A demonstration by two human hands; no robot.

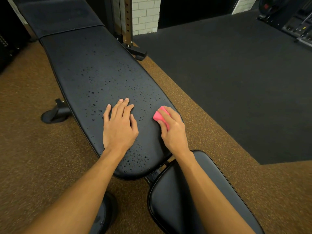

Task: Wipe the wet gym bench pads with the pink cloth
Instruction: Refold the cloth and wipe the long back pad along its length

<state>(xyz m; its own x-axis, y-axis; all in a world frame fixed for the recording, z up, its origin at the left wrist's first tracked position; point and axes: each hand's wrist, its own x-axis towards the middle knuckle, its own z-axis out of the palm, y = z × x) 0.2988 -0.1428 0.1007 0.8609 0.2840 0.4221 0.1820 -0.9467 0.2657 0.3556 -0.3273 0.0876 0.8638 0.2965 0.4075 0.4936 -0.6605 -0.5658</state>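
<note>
Head cam: pink cloth [160,115] sits bunched under the right hand [172,130], at the wet back pad's [94,68] right edge.
Right grip clenched on cloth, ready to wipe; left hand [119,128] lies flat and released mid-pad, probably bracing.

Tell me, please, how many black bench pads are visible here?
3: the long wet pad under both hands, the seat pad nearest the camera, and a far pad at top left.

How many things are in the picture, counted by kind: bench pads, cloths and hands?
Bench pads: 3, the wet long pad, the seat pad, the far pad
Pink cloth: 1
Hands: 2, left, right
Total: 6
</note>
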